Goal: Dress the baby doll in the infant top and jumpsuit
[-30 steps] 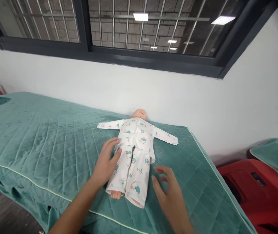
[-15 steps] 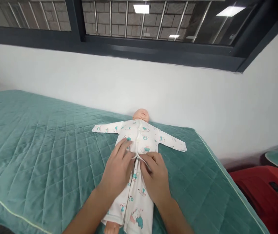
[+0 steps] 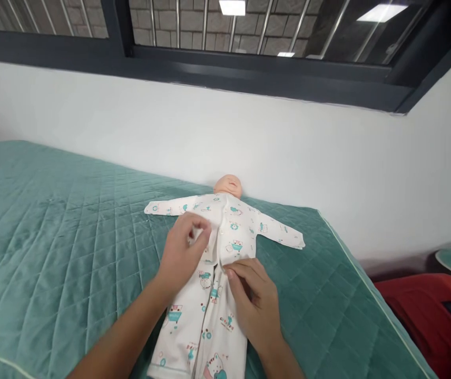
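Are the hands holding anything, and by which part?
The right hand pinches the white top by its lower front edge; whether the left hand grips it too cannot be told.

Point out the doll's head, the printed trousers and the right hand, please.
Doll's head [image 3: 227, 185]: head view, middle of the head.
Printed trousers [image 3: 221, 329]: head view, leg on the picture's right.
Right hand [image 3: 263, 310]: head view, back of the hand.

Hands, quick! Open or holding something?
Left hand: curled over the shirt; can't tell if it holds anything.
Right hand: closed, holding the shirt near its bottom.
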### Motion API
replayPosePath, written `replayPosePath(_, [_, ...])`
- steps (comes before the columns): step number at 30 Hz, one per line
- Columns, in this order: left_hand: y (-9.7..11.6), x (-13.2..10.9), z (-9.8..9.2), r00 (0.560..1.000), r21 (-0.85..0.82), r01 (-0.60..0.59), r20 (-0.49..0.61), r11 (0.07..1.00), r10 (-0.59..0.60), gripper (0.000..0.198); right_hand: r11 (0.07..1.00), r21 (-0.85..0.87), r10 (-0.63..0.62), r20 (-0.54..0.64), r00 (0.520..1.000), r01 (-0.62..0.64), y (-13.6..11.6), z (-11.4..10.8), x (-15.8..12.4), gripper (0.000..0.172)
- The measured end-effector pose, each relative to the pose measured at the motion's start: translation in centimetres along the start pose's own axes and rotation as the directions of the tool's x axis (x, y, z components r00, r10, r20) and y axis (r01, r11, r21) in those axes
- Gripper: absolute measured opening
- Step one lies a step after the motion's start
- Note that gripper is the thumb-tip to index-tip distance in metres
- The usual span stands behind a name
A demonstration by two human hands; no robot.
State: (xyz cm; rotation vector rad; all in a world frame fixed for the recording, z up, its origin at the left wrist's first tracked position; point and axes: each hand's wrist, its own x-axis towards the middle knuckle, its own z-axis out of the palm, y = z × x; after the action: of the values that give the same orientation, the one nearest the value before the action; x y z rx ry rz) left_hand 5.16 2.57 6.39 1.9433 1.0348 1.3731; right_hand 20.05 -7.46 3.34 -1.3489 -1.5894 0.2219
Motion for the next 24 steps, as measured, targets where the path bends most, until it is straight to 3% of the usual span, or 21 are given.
replayPosePath(3, [-0.5,5.1,2.0,1.0,0.042,0.013,0.013,0.999,-0.014,0.013,0.99,0.122,0.074,0.0,0.997,-0.074,0.2,-0.1,0.1,0.017])
replayPosePath(5, [-1.0,7.9,3.6,0.992,0.052,-0.06,0.118,0.997,0.053,0.021,0.968,0.21,0.139,0.009,0.99,-0.137,0.4,-0.2,0.1,0.019])
replayPosePath(8, [-1.8,10.1,5.4,0.903,0.088,-0.228,0.391,0.97,0.177,0.026,0.922,0.314,0.235,0.007,0.972,-0.225,0.7,-0.4,0.2,0.027])
replayPosePath(10, [-2.3,10.1,5.9,0.844,0.155,-0.293,0.505,0.943,0.179,0.029,0.893,0.359,0.293,-0.01,0.956,-0.27,1.0,-0.4,0.2,0.03])
replayPosePath(11, [-2.6,9.8,6.0,0.84,0.199,-0.302,0.518,0.932,0.162,0.033,0.879,0.38,0.318,-0.017,0.948,-0.288,1.1,-0.4,0.2,0.031])
replayPosePath(14, [-3.2,8.9,5.8,0.883,0.284,-0.261,0.456,0.923,0.11,0.041,0.845,0.426,0.364,-0.012,0.931,-0.325,1.3,-0.3,0.4,0.029])
replayPosePath(24, [-3.7,8.9,5.6,0.928,0.275,-0.088,0.372,0.958,-0.021,0.044,0.806,0.447,0.426,0.015,0.904,-0.388,1.6,0.0,0.6,0.031])
